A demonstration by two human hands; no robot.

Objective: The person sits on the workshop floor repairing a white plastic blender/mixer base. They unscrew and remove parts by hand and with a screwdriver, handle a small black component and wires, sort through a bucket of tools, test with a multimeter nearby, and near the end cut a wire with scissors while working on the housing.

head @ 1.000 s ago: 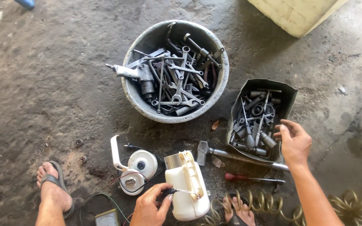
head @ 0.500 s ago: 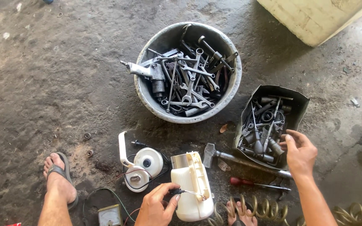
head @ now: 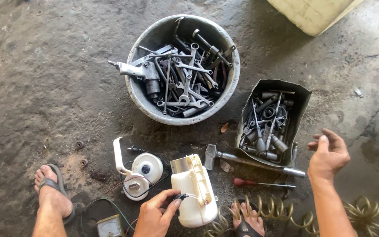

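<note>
On the concrete floor (head: 44, 87), two hands work over a white kettle body (head: 194, 193).

The left hand (head: 156, 215) pinches a small black connector (head: 181, 196) against the kettle body's side; the right hand (head: 327, 156) hovers open, fingers loosely curled, beside one dark tray (head: 301, 98) of sockets. One round bucket (head: 229, 87) holds wrenches. One hammer (head: 251, 161) and one red-handled screwdriver (head: 259, 183) lie between.

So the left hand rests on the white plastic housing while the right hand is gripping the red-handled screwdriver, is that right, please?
Not quite: in the head view the right hand is empty, hovering open beside the tool box; the red-handled screwdriver lies on the floor. The left hand does rest on the white plastic housing.
</note>
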